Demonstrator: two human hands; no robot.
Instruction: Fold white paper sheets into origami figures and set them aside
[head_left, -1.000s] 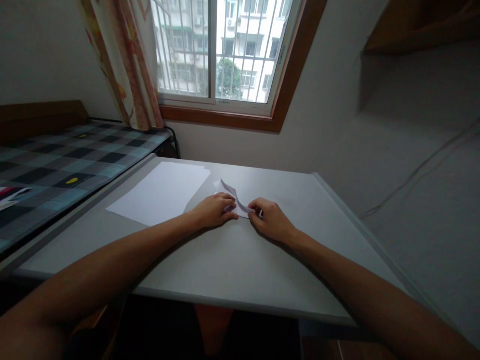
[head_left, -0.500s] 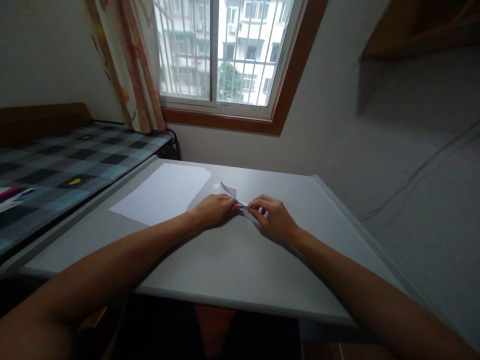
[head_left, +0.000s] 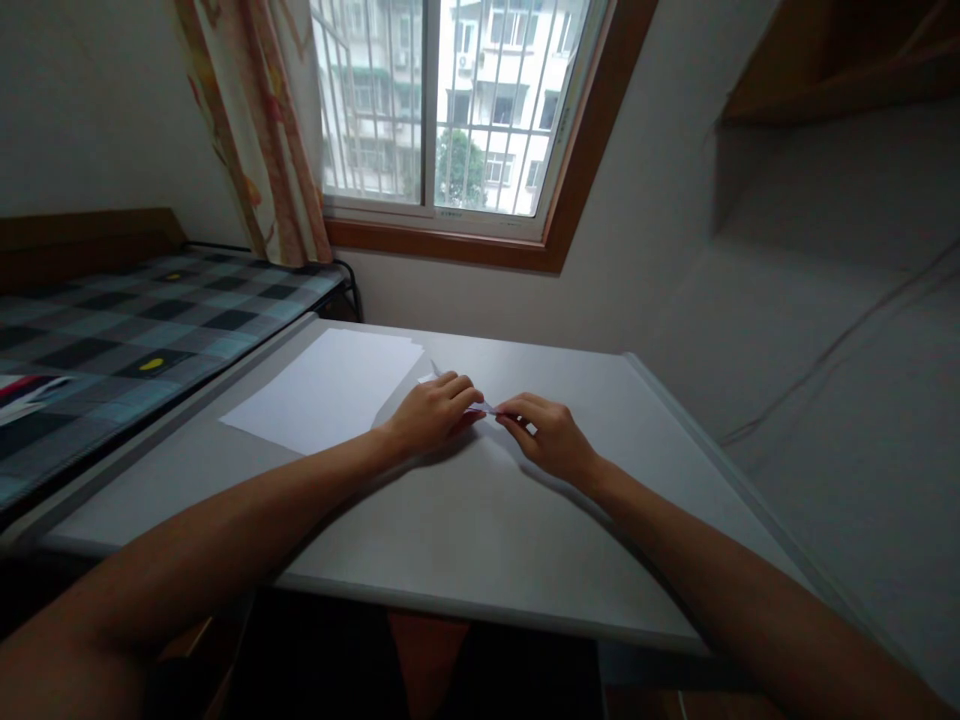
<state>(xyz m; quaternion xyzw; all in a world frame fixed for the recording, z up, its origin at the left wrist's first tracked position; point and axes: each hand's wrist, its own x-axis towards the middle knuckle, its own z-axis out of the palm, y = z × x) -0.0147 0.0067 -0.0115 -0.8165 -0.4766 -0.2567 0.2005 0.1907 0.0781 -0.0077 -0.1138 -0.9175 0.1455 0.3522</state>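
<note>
Between my hands is a folded piece of white paper (head_left: 486, 407), held just over the white table (head_left: 465, 530). My left hand (head_left: 435, 410) is closed around its left part and hides much of it; a thin pointed end shows behind the fingers. The thumb and fingers of my right hand (head_left: 547, 430) pinch the paper's right tip. To the left of my left hand, several sheets of white paper (head_left: 330, 385) lie flat in a loose stack.
A bed with a checked cover (head_left: 225, 300) runs along the table's left side. Behind the table are a barred window (head_left: 480, 110) and a patterned curtain (head_left: 262, 150). A wooden shelf (head_left: 847, 90) hangs at upper right, with a cable (head_left: 825, 355) along the wall below.
My left hand's fingers have risen and shifted over the folded paper, covering more of it. The right hand keeps its pinch in nearly the same place.
</note>
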